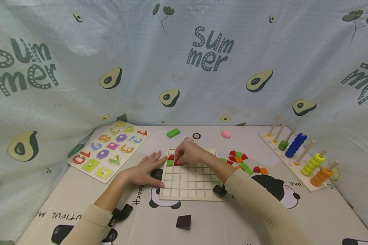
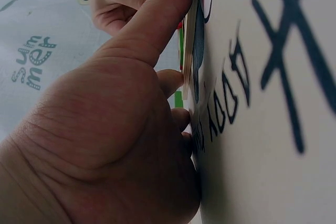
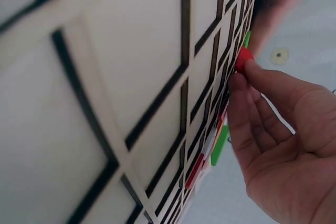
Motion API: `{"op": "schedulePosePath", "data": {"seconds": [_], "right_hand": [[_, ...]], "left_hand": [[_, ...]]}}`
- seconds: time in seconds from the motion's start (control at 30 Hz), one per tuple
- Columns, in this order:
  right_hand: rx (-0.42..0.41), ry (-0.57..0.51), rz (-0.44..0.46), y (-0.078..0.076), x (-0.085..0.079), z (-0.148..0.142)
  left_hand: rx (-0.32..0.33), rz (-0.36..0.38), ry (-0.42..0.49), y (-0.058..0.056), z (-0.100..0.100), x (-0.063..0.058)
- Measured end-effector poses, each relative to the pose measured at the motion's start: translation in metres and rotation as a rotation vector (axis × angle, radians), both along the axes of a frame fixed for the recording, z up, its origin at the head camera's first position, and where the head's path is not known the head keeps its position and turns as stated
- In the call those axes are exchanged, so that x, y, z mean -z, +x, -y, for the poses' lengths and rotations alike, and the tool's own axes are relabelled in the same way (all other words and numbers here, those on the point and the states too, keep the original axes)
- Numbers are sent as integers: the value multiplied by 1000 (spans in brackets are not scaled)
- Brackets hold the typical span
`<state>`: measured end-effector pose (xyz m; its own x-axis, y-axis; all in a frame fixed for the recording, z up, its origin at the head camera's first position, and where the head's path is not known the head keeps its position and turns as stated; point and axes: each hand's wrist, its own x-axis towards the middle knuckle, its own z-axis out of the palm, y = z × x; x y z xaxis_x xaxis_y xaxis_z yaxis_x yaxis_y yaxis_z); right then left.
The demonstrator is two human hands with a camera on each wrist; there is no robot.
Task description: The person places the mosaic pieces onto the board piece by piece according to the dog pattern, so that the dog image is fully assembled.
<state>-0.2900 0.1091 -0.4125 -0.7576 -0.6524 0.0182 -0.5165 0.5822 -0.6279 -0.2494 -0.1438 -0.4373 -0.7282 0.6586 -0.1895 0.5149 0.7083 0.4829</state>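
Note:
A pale wooden grid board point(image 1: 184, 185) lies on the table, divided into square cells. My right hand point(image 1: 188, 152) is over its upper left part, thumb and fingertips pinching a red piece point(image 3: 243, 59). Close by, a green square point(image 1: 170, 163) and a red rounded piece point(image 1: 171, 157) sit in cells of the left column. My left hand point(image 1: 144, 170) rests at the board's left side with its fingers spread, and its thumb point(image 2: 167, 17) touches the board's edge.
Loose red, green and orange pieces point(image 1: 239, 160) lie right of the board. A number puzzle board point(image 1: 93, 165) is at left, a peg stand with colored rings point(image 1: 294, 165) at right. Behind are a green block point(image 1: 173, 133) and a pink lump point(image 1: 226, 134); a dark folded card point(image 1: 183, 222) stands in front.

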Motion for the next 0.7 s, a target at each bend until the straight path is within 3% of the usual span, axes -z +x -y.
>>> {"op": "schedulePosePath", "data": {"seconds": [0.4,0.7], "right_hand": [[-19,140,-75,5,-3,2],[-24,171,-95,5,-1,1]], "left_hand": [[-3,9,-4,0,-1,0],[-6,18,6,0,-1,-2]]}}
